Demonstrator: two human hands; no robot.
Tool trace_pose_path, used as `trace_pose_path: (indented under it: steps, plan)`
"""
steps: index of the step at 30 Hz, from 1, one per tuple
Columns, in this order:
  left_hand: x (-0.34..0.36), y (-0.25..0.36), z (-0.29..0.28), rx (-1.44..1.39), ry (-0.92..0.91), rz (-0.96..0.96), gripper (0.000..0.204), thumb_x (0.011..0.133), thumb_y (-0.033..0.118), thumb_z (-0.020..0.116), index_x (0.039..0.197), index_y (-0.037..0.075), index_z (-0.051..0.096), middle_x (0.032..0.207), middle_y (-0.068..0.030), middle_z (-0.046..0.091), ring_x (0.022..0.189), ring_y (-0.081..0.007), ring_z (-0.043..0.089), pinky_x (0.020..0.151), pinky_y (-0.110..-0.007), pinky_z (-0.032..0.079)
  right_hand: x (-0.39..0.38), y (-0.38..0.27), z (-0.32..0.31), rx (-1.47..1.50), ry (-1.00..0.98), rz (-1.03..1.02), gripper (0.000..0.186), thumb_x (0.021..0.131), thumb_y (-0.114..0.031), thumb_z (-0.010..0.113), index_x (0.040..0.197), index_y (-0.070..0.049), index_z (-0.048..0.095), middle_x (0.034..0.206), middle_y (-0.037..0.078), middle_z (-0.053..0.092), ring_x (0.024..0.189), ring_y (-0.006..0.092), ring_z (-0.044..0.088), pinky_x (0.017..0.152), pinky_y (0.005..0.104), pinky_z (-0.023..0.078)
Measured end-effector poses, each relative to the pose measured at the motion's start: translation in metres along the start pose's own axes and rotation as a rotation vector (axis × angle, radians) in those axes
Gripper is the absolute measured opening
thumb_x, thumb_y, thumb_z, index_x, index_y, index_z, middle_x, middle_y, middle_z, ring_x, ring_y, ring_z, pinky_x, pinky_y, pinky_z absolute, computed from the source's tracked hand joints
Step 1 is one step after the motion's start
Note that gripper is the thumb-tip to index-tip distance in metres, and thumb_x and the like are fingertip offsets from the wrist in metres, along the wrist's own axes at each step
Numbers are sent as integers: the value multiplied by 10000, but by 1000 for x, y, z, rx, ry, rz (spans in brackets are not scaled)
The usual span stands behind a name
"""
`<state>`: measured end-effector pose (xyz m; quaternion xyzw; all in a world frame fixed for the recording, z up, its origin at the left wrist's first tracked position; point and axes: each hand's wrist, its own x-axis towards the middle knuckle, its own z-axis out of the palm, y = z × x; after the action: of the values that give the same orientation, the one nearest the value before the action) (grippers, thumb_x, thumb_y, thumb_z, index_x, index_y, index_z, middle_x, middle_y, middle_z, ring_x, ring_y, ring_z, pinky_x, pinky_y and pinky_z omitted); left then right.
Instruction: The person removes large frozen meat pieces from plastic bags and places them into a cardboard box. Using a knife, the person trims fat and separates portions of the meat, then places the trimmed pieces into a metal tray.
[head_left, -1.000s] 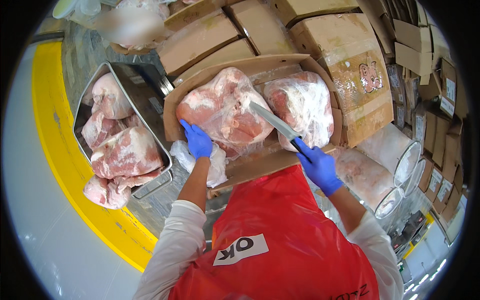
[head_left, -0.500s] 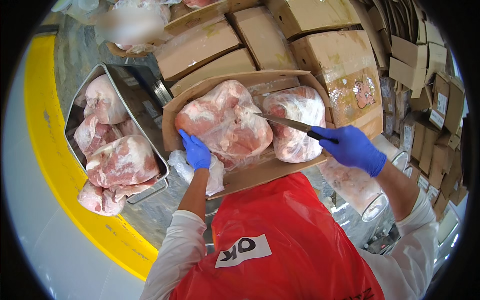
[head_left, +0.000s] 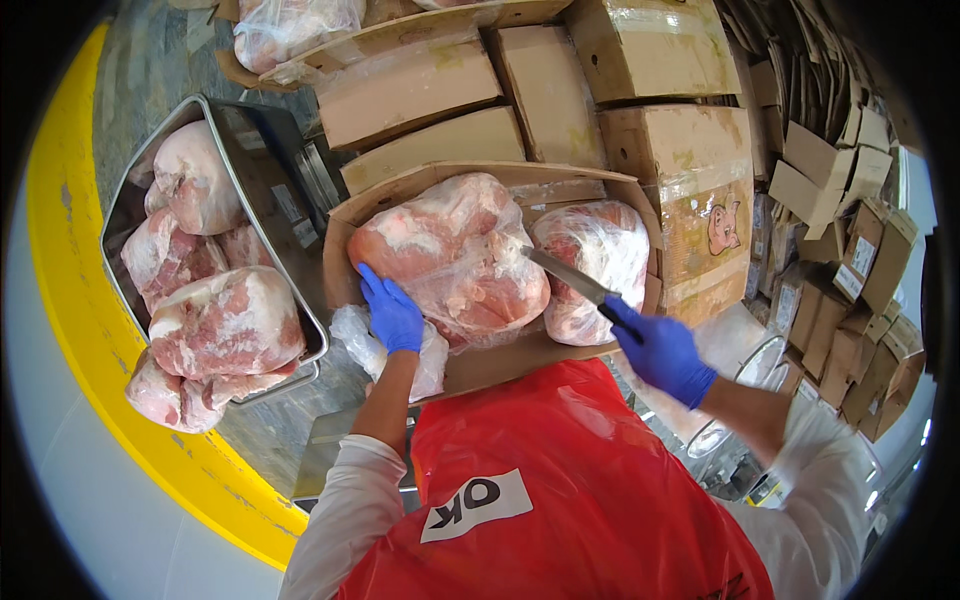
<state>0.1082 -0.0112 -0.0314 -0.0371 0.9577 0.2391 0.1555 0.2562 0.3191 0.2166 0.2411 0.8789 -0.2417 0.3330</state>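
Two large pieces of raw meat in clear plastic film lie in an open cardboard box [head_left: 480,374] in front of me. My right hand [head_left: 662,352], in a blue glove, is closed round the black handle of a knife [head_left: 568,273]. Its blade points left over the gap between the pieces, the tip at the right edge of the larger meat piece [head_left: 432,245]. Below the blade is the smaller meat piece [head_left: 612,275]. My left hand [head_left: 393,315], also gloved, lies with fingers stretched against the larger piece's lower left side. Crumpled clear plastic [head_left: 428,368] hangs over the box edge beside it.
To the left a metal bin [head_left: 318,345] holds several bare meat pieces [head_left: 228,320]. Closed cardboard boxes [head_left: 410,95] stand beyond the open one, with a taped box [head_left: 700,200] at right. Flattened cartons [head_left: 830,290] are piled far right. A yellow curb [head_left: 90,320] curves along the left.
My right hand has moved down and left with the knife, and the blade now slants more steeply. My left hand stays against the larger meat piece. The view has shifted slightly.
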Motion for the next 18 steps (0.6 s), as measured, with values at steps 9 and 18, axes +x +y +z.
trace_pose_path:
  steps: [9, 18]
  plan:
    - [-6, -9, 7, 42, 60, 57, 606, 1112, 312, 355, 1651, 89, 189, 1489, -351, 462, 1221, -533, 572, 999, -563, 493, -25, 41, 160, 343, 426, -7, 500, 962, -242, 717, 1450, -257, 609, 745, 160, 667, 637, 357, 678, 591, 454, 543]
    - [-11, -6, 10, 43, 44, 88, 618, 1115, 337, 341, 1656, 94, 166, 1488, -368, 456, 1251, -538, 546, 1028, -560, 474, -19, 52, 250, 575, 530, 43, 517, 979, -217, 706, 1481, -218, 583, 851, 176, 695, 732, 340, 706, 685, 432, 554]
